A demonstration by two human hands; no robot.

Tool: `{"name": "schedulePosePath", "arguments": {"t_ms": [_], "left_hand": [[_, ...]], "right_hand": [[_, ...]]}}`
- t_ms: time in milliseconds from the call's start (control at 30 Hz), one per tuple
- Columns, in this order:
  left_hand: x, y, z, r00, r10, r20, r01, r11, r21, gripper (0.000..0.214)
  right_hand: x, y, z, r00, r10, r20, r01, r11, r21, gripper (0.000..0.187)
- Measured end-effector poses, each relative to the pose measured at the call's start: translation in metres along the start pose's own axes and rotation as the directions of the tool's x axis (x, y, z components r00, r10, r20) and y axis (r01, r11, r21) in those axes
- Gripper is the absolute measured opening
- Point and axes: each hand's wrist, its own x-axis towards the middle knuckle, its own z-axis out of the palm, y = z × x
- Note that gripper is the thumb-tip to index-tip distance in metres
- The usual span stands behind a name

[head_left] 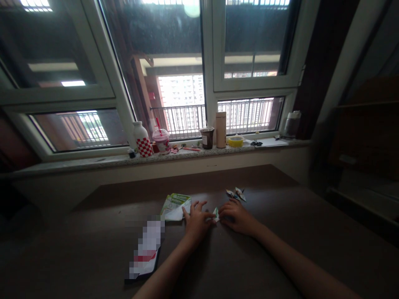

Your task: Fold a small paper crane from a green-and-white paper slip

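Observation:
A small folded piece of white and green paper [216, 213] lies on the brown table between my two hands. My left hand [197, 220] pinches its left side, while the other fingers spread out towards the stack of papers. From the right, the curled fingers of my right hand [236, 216] hold the other edge of the folded paper. Just beyond that hand sit several small folded paper pieces [237, 194], pointed in shape. Green and white printed sheets [175, 204] lie left of my left hand, the top one partly turned to its white side.
A phone-like object [146, 249] with a blurred-out surface rests left of my left forearm. Along the windowsill [187, 154] stand a checkered bottle [143, 141], a pink drink cup [161, 141], a dark cup [207, 138], a tan box [221, 129], yellow tape [235, 142] and black scissors [256, 143].

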Motion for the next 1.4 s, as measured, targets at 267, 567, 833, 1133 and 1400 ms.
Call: {"name": "schedulePosePath", "arguments": {"t_ms": [267, 567, 833, 1133, 1400], "left_hand": [[-0.001, 0.001, 0.002, 0.999, 0.023, -0.029, -0.022, 1.000, 0.022, 0.014], [-0.001, 0.001, 0.003, 0.998, 0.048, -0.046, -0.047, 0.999, 0.027, 0.012], [0.000, 0.000, 0.001, 0.997, 0.031, -0.065, -0.029, 0.999, 0.032, 0.010], [-0.001, 0.000, 0.004, 0.992, 0.061, -0.109, -0.056, 0.997, 0.047, 0.007], [0.002, 0.003, 0.003, 0.996, -0.041, -0.084, 0.040, 0.999, -0.012, 0.010]], "right_hand": [[0.001, -0.001, 0.008, 0.999, -0.015, -0.031, 0.013, 0.998, -0.055, 0.008], [0.003, -0.004, 0.016, 0.998, 0.005, -0.059, -0.012, 0.992, -0.127, 0.009], [0.005, -0.003, 0.016, 0.999, 0.005, -0.040, -0.012, 0.987, -0.160, 0.010], [0.004, -0.008, 0.017, 0.990, 0.097, -0.097, -0.106, 0.990, -0.093, 0.008], [0.009, -0.004, 0.022, 0.943, 0.312, -0.112, -0.313, 0.950, 0.009, 0.009]]}}
